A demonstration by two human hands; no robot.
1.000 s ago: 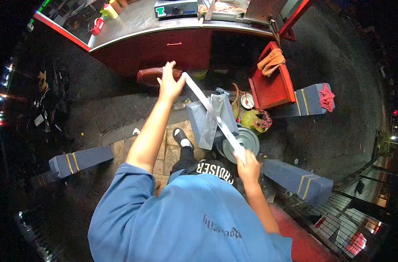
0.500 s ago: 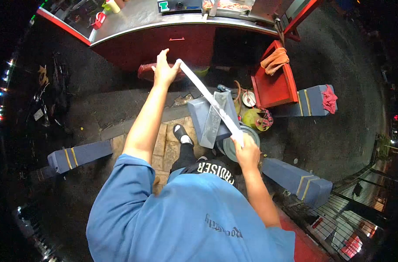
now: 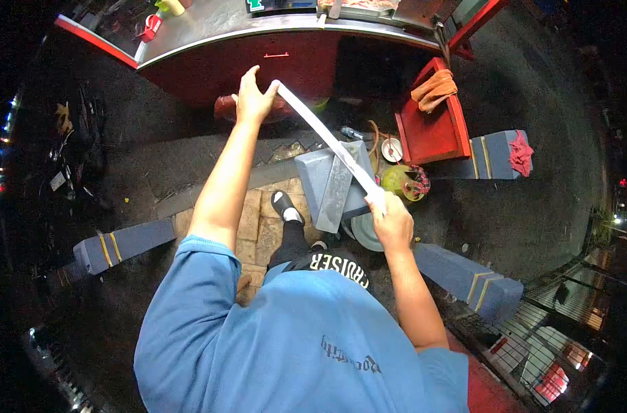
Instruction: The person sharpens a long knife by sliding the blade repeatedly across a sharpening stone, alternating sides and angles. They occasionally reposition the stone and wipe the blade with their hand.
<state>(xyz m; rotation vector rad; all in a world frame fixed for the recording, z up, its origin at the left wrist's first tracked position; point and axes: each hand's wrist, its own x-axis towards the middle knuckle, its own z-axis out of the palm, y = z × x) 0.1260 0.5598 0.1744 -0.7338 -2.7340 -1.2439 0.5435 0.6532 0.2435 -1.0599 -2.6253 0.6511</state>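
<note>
A long, narrow white strip (image 3: 321, 132), perhaps folded plastic or cloth, stretches diagonally between my hands. Its upper end meets the thumb of my left hand (image 3: 255, 103), whose other fingers point up and away from it. My right hand (image 3: 394, 224) is closed round the lower end, in front of my body. Beneath the strip is a grey square-topped stool or block (image 3: 313, 172), with a long grey slab (image 3: 337, 191) across it. A round grey basin (image 3: 367, 233) shows partly behind my right hand.
A red counter (image 3: 251, 58) with a metal top stands ahead. An orange cloth (image 3: 434, 91) hangs on a red open cabinet (image 3: 434, 134) at right. Close by are a yellow-green container (image 3: 398, 180) and a white bowl (image 3: 391, 149). Grey-blue blocks (image 3: 124, 244) lie on both sides.
Both hands have shifted slightly upward in view with the strip still stretched between them. The strip now bows a little more. My view has tilted slightly, so the counter sits higher.
</note>
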